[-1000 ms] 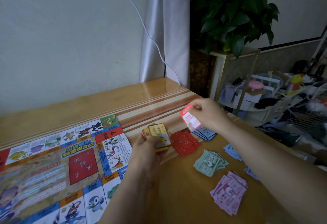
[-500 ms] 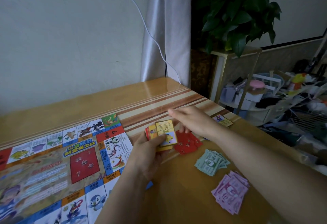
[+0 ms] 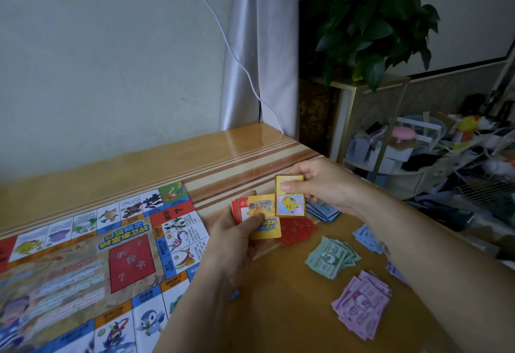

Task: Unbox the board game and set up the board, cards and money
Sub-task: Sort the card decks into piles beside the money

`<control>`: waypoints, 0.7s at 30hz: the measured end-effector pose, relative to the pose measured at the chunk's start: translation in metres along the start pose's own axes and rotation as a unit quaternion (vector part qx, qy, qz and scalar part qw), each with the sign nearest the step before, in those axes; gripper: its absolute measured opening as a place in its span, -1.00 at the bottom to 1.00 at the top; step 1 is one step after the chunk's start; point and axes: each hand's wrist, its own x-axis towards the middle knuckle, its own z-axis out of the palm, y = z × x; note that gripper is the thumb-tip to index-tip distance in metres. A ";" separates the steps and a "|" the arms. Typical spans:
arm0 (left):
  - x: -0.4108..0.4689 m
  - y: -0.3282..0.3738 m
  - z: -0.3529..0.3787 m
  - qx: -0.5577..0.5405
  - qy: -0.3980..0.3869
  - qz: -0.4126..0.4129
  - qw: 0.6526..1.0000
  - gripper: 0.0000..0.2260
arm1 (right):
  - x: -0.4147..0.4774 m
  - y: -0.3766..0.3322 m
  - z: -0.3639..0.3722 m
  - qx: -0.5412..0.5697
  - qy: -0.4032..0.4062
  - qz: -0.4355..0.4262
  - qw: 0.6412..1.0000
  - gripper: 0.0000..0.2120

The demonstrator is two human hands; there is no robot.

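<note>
The colourful game board (image 3: 83,255) lies unfolded on the left of the wooden table (image 3: 278,311). My left hand (image 3: 237,235) grips a stack of cards (image 3: 260,216), yellow on top and red-edged beneath. My right hand (image 3: 320,182) pinches a single gold-framed card (image 3: 289,199) just above and to the right of that stack. Under the hands lies a pile of red cards (image 3: 296,230). Green money (image 3: 330,259), pink money (image 3: 361,304) and blue notes (image 3: 324,210) lie in piles to the right.
More blue notes (image 3: 367,237) are scattered beside my right forearm near the table's right edge. Past that edge stand a potted plant (image 3: 373,18) on a gold-framed stand and cluttered shelves (image 3: 446,152). A white cable (image 3: 237,57) hangs down the wall behind.
My right hand put down the red-and-white card, reached to the stack in my left hand and lifted off the gold-framed top card. A yellow card now tops the stack.
</note>
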 end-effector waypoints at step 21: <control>-0.002 0.000 0.000 0.220 0.036 0.093 0.970 -0.87 | -0.006 0.001 0.016 0.215 0.042 0.132 0.967 -0.95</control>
